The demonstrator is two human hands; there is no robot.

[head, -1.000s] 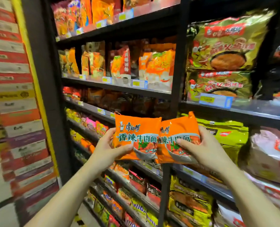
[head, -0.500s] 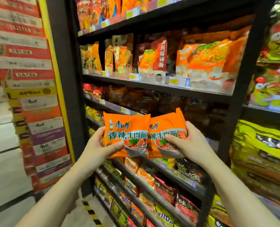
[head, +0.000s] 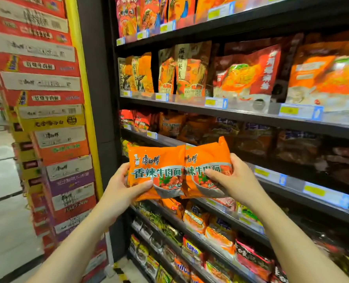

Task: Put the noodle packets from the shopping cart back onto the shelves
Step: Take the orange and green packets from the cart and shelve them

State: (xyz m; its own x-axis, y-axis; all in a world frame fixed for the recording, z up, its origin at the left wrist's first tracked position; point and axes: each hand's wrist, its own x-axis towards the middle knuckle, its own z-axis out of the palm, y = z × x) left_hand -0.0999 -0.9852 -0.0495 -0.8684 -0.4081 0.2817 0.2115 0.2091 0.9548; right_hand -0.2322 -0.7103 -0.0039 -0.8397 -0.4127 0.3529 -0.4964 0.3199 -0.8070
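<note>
I hold two orange noodle packets side by side in front of the black shelves (head: pixel 220 112). My left hand (head: pixel 121 190) grips the left packet (head: pixel 159 162) by its lower left edge, thumb across the front. My right hand (head: pixel 236 180) grips the right packet (head: pixel 208 158) at its right side, thumb on the printed bowl. The left packet overlaps the right one's edge. Both hang level with the third shelf from the top, whose darker packets lie in shadow behind them. The shopping cart is out of view.
Shelves full of noodle packets run up, down and to the right, with yellow price tags (head: pixel 215 103) on their rails. A tall stack of red, orange and purple cartons (head: pixel 53 123) stands on the left behind a yellow post (head: pixel 81 78). Grey floor (head: pixel 4 221) lies at lower left.
The view has swung left along the shelves, so the green packets on the right are gone and the carton stack fills more of the left. Both hands keep the same grip on the packets.
</note>
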